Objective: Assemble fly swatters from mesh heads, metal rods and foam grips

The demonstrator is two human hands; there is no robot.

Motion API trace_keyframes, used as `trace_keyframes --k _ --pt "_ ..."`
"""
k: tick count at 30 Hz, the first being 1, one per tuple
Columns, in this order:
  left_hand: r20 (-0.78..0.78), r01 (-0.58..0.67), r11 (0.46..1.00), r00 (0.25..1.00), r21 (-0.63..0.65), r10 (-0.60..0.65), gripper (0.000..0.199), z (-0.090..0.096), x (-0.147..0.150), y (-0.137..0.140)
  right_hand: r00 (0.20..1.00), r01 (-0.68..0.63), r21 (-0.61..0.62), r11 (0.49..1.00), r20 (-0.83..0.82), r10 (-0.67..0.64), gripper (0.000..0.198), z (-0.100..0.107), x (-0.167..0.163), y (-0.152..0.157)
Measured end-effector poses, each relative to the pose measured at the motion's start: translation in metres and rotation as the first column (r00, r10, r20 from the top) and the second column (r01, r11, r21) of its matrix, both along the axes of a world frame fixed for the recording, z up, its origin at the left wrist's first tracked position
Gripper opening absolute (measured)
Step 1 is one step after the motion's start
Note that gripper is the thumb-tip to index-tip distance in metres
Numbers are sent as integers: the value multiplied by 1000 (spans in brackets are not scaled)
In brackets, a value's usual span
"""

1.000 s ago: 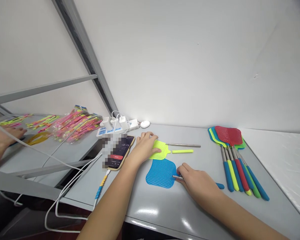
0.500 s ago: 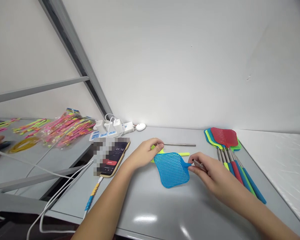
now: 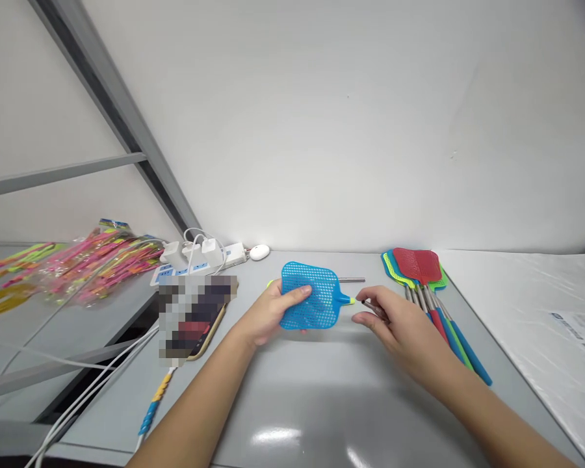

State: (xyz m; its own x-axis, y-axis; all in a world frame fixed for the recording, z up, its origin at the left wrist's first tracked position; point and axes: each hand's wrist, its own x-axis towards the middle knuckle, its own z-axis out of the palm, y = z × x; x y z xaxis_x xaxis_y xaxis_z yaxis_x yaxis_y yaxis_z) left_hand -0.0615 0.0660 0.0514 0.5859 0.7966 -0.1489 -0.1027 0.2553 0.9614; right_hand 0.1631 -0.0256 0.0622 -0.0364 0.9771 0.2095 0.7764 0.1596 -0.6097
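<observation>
My left hand (image 3: pixel 269 312) grips a blue fly swatter head (image 3: pixel 316 292), thumb on top of the mesh and the other fingers beneath. The head's narrow neck points right. In my right hand (image 3: pixel 394 325) is a thin metal tube (image 3: pixel 376 311), held in the curled fingers with its dark open end facing the neck. Neck and tube are apart. A yellow-green tip (image 3: pixel 352 301) shows just past the neck; the rest of that piece is hidden behind the blue head. Behind it, another metal tube (image 3: pixel 353 280) lies on the table, partly covered.
Fly swatters with red, blue and green heads (image 3: pixel 418 265) lie stacked at right, beside a white wrapped sheet (image 3: pixel 526 312). On the left are a phone (image 3: pixel 209 331), a power strip (image 3: pixel 234 253) with chargers, white cables, a metal frame (image 3: pixel 121 130) and bagged colourful items (image 3: pixel 102 260).
My left hand has taken hold of the blue swatter head, which moved left and up. My right hand has let go of its neck and keeps the metal tube. The view has shifted right.
</observation>
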Motion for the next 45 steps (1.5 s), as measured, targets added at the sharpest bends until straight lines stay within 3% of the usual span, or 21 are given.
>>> trace_keyframes --k 4,9,21,30,38,45 --pt "-10 -61 998 998 31 61 35 5 -12 7 977 -49 40 998 211 39 25 4 2 -1" --pt "-62 -38 997 997 67 42 30 5 -13 6 921 -103 90 991 385 61 31 -1 -3 -1" --pt "-145 -2 997 989 76 13 32 5 -11 3 850 -195 207 959 524 60 29 -7 -2 -1" --pt "-173 33 996 985 85 -18 29 8 -9 0 847 -244 100 965 507 161 24 -4 -1 -2" --pt "-173 15 1000 985 21 -11 34 6 1 -3 720 -277 235 932 693 39 28 -7 -1 -4" --pt "-71 -52 998 996 24 54 39 3 -10 7 784 -176 281 943 619 -38 28 3 6 -5"
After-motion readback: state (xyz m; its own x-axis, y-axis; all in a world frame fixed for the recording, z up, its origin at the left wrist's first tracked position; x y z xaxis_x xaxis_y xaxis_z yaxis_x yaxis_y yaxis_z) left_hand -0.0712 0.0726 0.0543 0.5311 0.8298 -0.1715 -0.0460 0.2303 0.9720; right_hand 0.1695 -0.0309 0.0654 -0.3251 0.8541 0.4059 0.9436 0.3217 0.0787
